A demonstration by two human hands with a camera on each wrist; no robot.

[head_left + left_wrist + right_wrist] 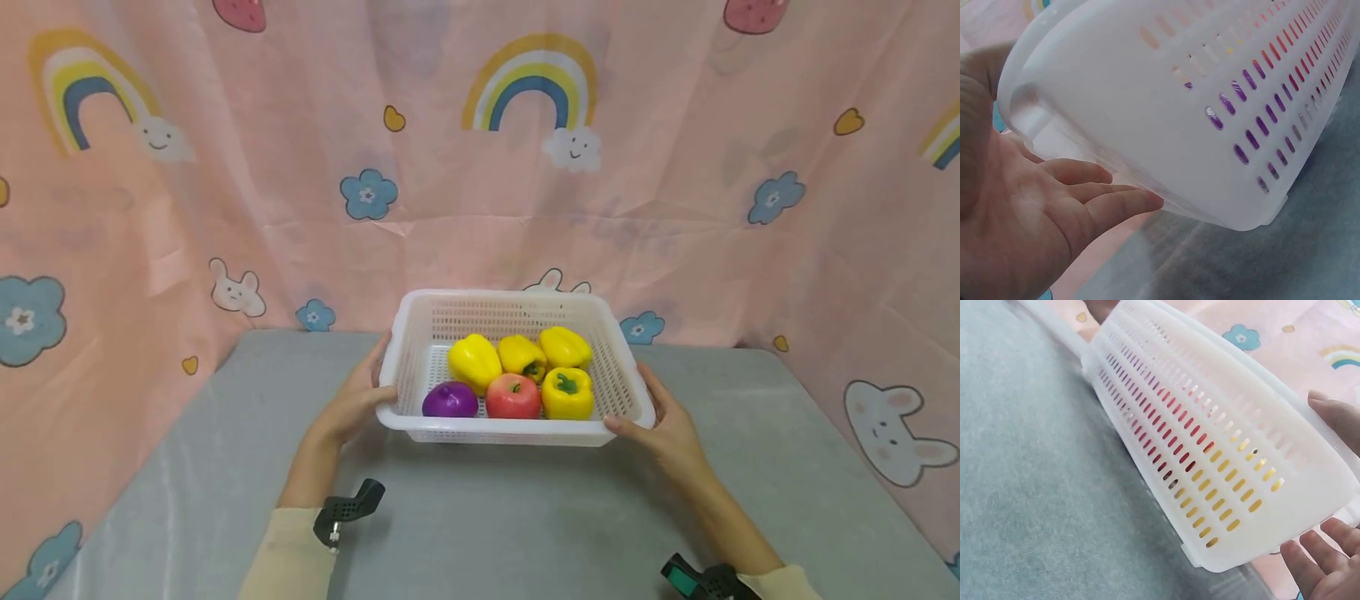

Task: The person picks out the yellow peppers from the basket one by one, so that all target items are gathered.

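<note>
Both hands hold a white slotted plastic basket [510, 431] by its two short ends. My left hand [358, 398] grips the left end, its thumb over the rim and its fingers under and along the outside wall, as the left wrist view shows. At the right end, my right hand [670, 429] has its thumb on the front corner of the rim and its fingers against the side. Inside lie several yellow bell peppers [475, 363], a red apple [513, 397] and a round purple vegetable, like an onion [450, 400]. The basket's bottom is close over the table.
The grey-covered table [487, 517] spreads around and in front of the basket. Close behind its far edge hangs a pink curtain [465, 242] printed with rainbows, flowers and rabbits, which also runs along both sides. Each wrist wears a black camera mount [347, 510].
</note>
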